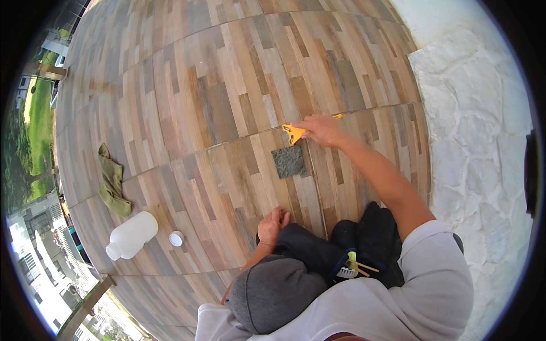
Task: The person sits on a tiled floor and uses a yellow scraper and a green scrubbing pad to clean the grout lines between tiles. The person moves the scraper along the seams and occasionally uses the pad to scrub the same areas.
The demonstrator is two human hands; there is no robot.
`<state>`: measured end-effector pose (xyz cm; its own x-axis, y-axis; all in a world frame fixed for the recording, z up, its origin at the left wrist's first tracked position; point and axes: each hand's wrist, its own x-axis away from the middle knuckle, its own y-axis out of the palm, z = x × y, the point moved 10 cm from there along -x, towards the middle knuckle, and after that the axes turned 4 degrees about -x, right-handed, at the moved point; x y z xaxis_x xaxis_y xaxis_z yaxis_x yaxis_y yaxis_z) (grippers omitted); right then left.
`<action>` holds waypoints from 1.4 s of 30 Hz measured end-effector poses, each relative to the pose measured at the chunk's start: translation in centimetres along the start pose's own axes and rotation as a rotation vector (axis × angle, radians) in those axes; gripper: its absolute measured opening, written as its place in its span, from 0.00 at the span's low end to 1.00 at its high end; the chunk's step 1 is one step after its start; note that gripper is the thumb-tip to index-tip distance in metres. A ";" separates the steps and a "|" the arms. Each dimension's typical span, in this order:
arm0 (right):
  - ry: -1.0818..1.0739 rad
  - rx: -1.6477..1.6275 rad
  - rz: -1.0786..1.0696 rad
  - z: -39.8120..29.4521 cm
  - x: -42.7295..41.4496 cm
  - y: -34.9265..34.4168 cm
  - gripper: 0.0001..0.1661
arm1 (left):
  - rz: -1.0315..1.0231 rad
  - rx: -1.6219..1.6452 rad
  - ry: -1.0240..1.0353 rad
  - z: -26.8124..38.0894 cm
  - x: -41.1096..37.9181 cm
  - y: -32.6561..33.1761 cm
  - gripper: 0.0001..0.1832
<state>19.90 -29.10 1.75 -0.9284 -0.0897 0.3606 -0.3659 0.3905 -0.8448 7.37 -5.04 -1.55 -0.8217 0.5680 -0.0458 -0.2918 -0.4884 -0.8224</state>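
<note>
My right hand [323, 129] grips a yellow plastic scraper [294, 133] by its handle. The scraper's wide head points left, low over the wood-look tile floor [222, 106] and close to a grout line. Just below that head, a square dark grey-green scouring pad [288, 162] lies flat on the tiles. My left hand [272, 224] rests beside my bent left knee with its fingers loosely bent and a gap at the thumb; nothing shows in it. A white-bristled brush [347, 272] and thin wooden sticks [362, 266] lie against my dark trousers, partly hidden by my shirt.
To the left lie a crumpled olive cloth [113, 183], a white plastic bottle [133, 235] on its side and a white round cap [176, 238]. A white stone-textured wall [469, 140] bounds the floor on the right. Railing posts [83, 307] stand along the left edge.
</note>
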 end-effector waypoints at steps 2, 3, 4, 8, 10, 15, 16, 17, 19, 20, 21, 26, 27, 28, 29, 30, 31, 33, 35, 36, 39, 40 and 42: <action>0.064 -0.009 -0.012 2.2 1.5 -0.6 0.22 | 0.008 -0.031 -0.004 0.0 0.1 0.0 0.11; 0.102 -0.013 -0.013 2.8 2.0 -1.0 0.22 | 0.010 -0.046 0.001 -0.1 0.0 0.0 0.11; 0.103 -0.014 -0.014 2.6 1.9 -0.9 0.22 | 0.016 -0.042 0.009 0.0 0.0 -0.1 0.11; 0.039 -0.051 0.008 -1.0 -0.6 0.6 0.22 | 0.004 -0.008 0.022 0.5 -0.3 0.0 0.11; -0.010 -0.075 0.014 -2.7 -1.6 1.1 0.22 | 0.003 0.003 0.019 0.3 -0.2 -0.1 0.11; 0.068 0.003 -0.024 -0.3 0.1 -0.5 0.22 | -0.041 -0.014 -0.035 -0.4 0.2 -0.1 0.12; 0.092 -0.003 -0.001 1.5 1.3 -0.9 0.22 | -0.031 -0.003 -0.029 -0.2 0.1 0.0 0.12; 0.115 -0.009 0.023 3.1 2.5 -1.2 0.22 | -0.020 0.007 -0.023 -0.1 0.1 0.1 0.12; 0.145 -0.004 0.030 3.5 3.0 -1.9 0.23 | -0.011 0.017 -0.015 0.0 -0.1 0.0 0.12; 0.153 0.013 0.012 3.4 2.9 -1.7 0.23 | -0.010 0.021 -0.013 0.0 -0.2 -0.1 0.12; 0.162 0.028 -0.004 3.1 2.9 -1.7 0.23 | -0.009 0.024 -0.008 0.1 -0.2 -0.2 0.12; 0.147 -0.141 0.182 5.4 4.3 -1.1 0.23 | -0.003 0.011 0.013 0.8 -0.4 -0.2 0.12; 0.160 -0.230 0.261 6.3 5.0 -0.9 0.23 | -0.002 0.010 0.012 0.8 -0.4 0.0 0.12; 0.215 -0.256 0.324 6.8 5.6 -0.8 0.24 | -0.012 0.002 -0.005 0.5 -0.3 0.0 0.12; 0.272 -0.282 0.386 7.0 6.6 -0.5 0.24 | -0.023 -0.006 -0.021 0.2 -0.2 0.1 0.12; 0.335 -0.304 0.446 7.1 8.1 -0.2 0.24 | -0.038 -0.007 -0.037 0.0 0.0 0.3 0.12; 0.407 -0.259 0.358 6.2 8.7 1.2 0.24 | -0.035 -0.020 -0.030 -0.2 0.1 0.1 0.11; 0.549 -0.162 0.188 3.6 9.6 3.2 0.24 | -0.024 -0.044 -0.009 -0.3 0.0 -0.3 0.11; 0.535 -0.144 0.215 2.3 8.8 3.3 0.24 | -0.023 -0.044 -0.011 -0.1 -0.1 -0.2 0.12; 0.529 -0.137 0.228 1.8 8.4 3.4 0.23 | -0.025 -0.045 -0.012 -0.1 -0.1 -0.2 0.12; 0.566 -0.072 0.437 3.3 5.5 0.9 0.20 | -0.015 -0.070 0.031 0.6 -0.5 0.3 0.13; 0.576 -0.081 0.405 3.0 5.6 1.4 0.21 | -0.025 -0.068 0.017 0.3 -0.2 0.4 0.13; 0.591 -0.096 0.346 2.0 6.3 2.5 0.21 | -0.039 -0.064 -0.012 -0.2 0.1 0.2 0.13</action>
<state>13.05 -30.52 1.12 -0.7895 0.5584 0.2548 -0.0226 0.3884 -0.9212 7.28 -4.97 -1.84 -0.8163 0.5776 -0.0066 -0.2919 -0.4223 -0.8582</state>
